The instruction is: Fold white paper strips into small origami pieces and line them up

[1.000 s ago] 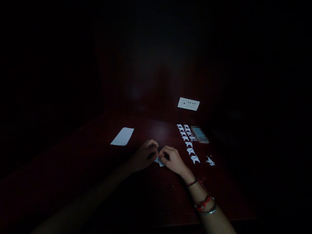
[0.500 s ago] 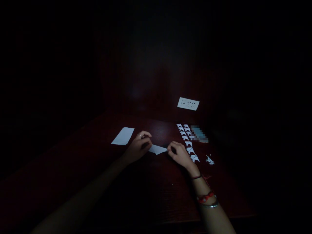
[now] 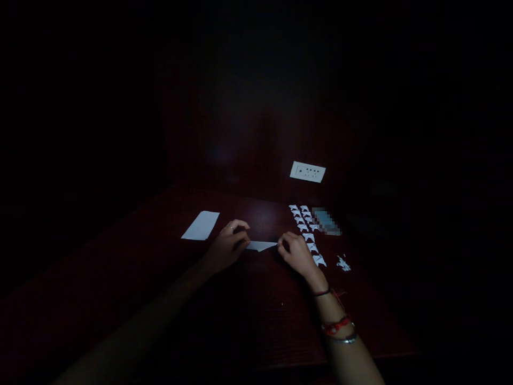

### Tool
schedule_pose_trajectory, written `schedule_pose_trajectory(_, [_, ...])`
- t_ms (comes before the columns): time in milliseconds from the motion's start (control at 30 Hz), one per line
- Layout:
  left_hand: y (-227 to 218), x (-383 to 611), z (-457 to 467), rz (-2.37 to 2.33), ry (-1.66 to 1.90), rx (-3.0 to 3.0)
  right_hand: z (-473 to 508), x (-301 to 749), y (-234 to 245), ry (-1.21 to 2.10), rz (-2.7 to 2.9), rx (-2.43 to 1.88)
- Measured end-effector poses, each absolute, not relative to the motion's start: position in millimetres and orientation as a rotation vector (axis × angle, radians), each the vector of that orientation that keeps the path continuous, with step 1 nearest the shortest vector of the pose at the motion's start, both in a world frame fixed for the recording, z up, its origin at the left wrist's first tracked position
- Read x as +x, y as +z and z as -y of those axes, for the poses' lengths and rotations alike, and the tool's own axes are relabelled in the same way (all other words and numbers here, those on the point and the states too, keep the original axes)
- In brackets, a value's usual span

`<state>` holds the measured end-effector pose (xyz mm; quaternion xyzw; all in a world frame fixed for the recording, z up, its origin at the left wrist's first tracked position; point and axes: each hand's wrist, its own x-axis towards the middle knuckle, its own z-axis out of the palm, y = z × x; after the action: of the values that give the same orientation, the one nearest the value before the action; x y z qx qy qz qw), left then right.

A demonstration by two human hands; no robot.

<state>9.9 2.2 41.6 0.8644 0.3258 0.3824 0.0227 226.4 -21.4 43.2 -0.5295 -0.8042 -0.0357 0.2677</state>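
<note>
In dim light, both hands hold one small white paper strip (image 3: 260, 246) just above a dark red wooden table (image 3: 248, 321). My left hand (image 3: 227, 247) pinches the strip's left end, fingers curled, a ring on one finger. My right hand (image 3: 295, 252) pinches its right end; bracelets and red threads circle that wrist. The strip stretches flat between the two hands.
A white paper rectangle (image 3: 200, 225) lies left of my left hand. Several small folded white paper pieces (image 3: 308, 232) run in rows right of my right hand, with a bluish blurred object (image 3: 326, 221) beside them and paper scraps (image 3: 344, 263) farther right. A white socket plate (image 3: 308, 171) sits on the back wall.
The hands were close together over a folded paper a second ago. They have moved apart, and the paper is now drawn out into a flat strip between them.
</note>
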Motion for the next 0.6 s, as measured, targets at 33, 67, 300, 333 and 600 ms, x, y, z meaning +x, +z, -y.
schedule_pose_trajectory(33, [40.0, 10.6, -2.7, -1.017, 1.190, 2.696, 21.0, 226.9, 43.0, -0.101, 2.159, -1.442])
schedule_pose_trajectory(67, [38.7, 11.3, -2.9, -1.023, 1.188, 2.720, 20.6, 227.3, 42.6, -0.102, 2.145, -1.456])
schedule_pose_trajectory(300, [35.0, 18.7, 4.2, -0.822, 1.054, 2.911, 21.5, 226.0, 37.0, 0.077, 2.164, -1.322])
schedule_pose_trajectory(333, [34.4, 20.1, 5.8, -0.762, 0.992, 2.929, 22.0, 225.7, 35.8, 0.124, 2.208, -1.286])
schedule_pose_trajectory(600, [20.6, 21.4, 9.4, -0.466, 0.645, 2.684, 18.9, 227.5, 24.0, 0.372, 2.419, -1.229])
